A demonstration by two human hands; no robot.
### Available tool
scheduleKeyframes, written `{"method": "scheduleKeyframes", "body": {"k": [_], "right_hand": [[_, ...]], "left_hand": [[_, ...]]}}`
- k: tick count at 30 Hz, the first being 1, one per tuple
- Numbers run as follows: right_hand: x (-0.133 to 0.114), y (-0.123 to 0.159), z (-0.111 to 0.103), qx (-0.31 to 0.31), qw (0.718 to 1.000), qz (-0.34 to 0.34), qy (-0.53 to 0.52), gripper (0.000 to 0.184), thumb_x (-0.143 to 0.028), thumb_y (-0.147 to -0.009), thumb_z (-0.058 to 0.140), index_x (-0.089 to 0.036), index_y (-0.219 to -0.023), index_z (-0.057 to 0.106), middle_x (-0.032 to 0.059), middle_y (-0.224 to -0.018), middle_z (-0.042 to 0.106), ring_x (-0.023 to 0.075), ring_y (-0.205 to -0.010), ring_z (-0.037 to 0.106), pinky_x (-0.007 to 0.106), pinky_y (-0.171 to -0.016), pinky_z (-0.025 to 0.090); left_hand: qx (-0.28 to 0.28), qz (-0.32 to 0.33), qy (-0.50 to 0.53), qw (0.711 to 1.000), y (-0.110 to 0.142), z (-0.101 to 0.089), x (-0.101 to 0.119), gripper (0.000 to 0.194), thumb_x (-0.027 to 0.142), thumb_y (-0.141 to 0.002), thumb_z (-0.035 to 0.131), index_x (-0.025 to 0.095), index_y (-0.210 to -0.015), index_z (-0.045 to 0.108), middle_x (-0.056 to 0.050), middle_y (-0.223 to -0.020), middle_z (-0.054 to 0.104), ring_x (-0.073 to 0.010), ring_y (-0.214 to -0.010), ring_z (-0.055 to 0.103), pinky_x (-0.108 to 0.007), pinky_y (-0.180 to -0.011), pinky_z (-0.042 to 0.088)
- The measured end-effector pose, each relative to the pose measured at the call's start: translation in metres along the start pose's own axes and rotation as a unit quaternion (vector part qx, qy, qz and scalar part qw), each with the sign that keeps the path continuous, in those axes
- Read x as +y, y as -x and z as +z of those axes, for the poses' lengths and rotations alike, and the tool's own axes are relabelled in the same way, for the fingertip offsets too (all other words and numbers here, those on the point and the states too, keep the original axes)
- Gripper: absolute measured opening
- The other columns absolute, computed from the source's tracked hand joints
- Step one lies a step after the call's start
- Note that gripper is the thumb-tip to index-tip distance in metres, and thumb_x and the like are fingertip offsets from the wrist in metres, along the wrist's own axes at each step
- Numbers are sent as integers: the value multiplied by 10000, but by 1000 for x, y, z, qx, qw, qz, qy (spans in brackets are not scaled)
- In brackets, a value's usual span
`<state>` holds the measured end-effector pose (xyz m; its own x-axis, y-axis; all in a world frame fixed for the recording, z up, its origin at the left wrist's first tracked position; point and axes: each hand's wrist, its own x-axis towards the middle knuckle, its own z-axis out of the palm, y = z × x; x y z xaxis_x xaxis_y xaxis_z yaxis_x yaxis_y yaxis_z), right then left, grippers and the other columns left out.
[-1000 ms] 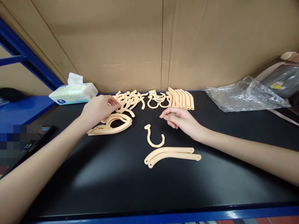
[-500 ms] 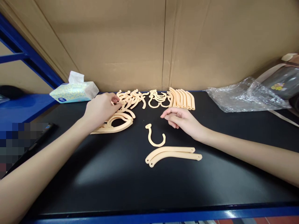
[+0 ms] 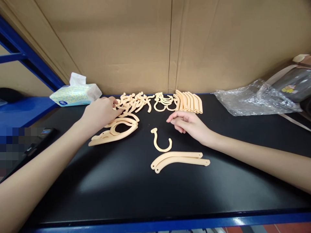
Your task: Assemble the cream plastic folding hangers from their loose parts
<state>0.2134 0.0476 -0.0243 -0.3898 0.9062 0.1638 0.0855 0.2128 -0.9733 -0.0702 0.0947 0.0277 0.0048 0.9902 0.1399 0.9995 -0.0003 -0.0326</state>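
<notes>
My left hand (image 3: 100, 111) reaches over the near left side of a pile of curved beige plastic pieces (image 3: 138, 102). Its thumb and forefinger are apart, with beige pieces showing in the gap; the other fingers are hidden. Just below it lie folded beige hangers (image 3: 116, 134). My right hand (image 3: 188, 124) hovers or rests over the black tabletop, loosely curled and holding nothing. In front of it are a beige hanger hook (image 3: 161, 147) and two curved hanger arms (image 3: 179, 158) lying side by side.
At the back are a cluster of hooks (image 3: 164, 102) and a row of hanger arms (image 3: 189, 102). A tissue pack (image 3: 76, 94) stands at back left, above a black device (image 3: 36, 144). Clear plastic wrap (image 3: 255, 98) and a bag (image 3: 298, 81) lie right.
My left hand has drawn back to the left, uncovering more of the pile and the folded hangers. My right hand has stayed in place.
</notes>
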Motion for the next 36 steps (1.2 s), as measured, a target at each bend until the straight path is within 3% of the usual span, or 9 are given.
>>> {"method": "scheduleKeyframes", "body": {"k": [5, 16, 24, 29, 32, 36], "right_hand": [[0, 0, 0, -10, 1000, -7, 3, 111, -220, -852, 513, -161, -852, 608, -87, -505, 428, 66, -470, 377, 234, -473, 279], [0, 1, 0, -12, 1000, -14, 16, 120, -220, -854, 513, -161, -853, 617, -82, -524, 444, 61, -470, 386, 231, -470, 294], [0, 0, 0, -18, 999, -19, 22, 113, -199, -853, 502, -160, -847, 608, -84, -518, 435, 63, -468, 385, 227, -464, 292], [0, 0, 0, -23, 999, -23, 29, 110, -196, -857, 501, -161, -852, 606, -84, -521, 432, 65, -473, 389, 231, -468, 298], [0, 0, 0, -26, 999, -24, 37, 110, -194, -862, 499, -162, -851, 605, -84, -527, 436, 64, -472, 394, 231, -467, 300], [-2, 2, 1, -32, 998, -32, 49, 104, -201, -877, 506, -157, -873, 600, -84, -541, 446, 63, -486, 410, 230, -486, 320]], "left_hand": [[14, 16, 18, 1000, -3, 4, 0, 315, 282, -827, 548, 138, -1097, 625, -126, -1092, 697, -316, -930, 649, -358, -771, 469], [31, 24, 44, 998, -2, 4, 0, 315, 226, -823, 491, 131, -1078, 650, -131, -1045, 710, -270, -805, 637, -340, -747, 449], [120, 11, 118, 986, 4, -8, 7, 305, 201, -797, 472, 129, -1028, 657, -110, -977, 710, -250, -834, 613, -328, -772, 432], [145, 9, 251, 957, 6, -14, 8, 268, 230, -815, 500, 143, -1030, 634, -91, -978, 723, -182, -754, 587, -283, -698, 419], [145, -1, 356, 923, 3, -12, 8, 228, 250, -804, 553, 148, -996, 619, -81, -988, 726, -127, -647, 535, -247, -598, 388], [124, -12, 477, 870, -1, -9, 12, 144, 224, -786, 592, 154, -911, 596, -78, -1041, 713, -98, -669, 531, -237, -611, 416]]}}
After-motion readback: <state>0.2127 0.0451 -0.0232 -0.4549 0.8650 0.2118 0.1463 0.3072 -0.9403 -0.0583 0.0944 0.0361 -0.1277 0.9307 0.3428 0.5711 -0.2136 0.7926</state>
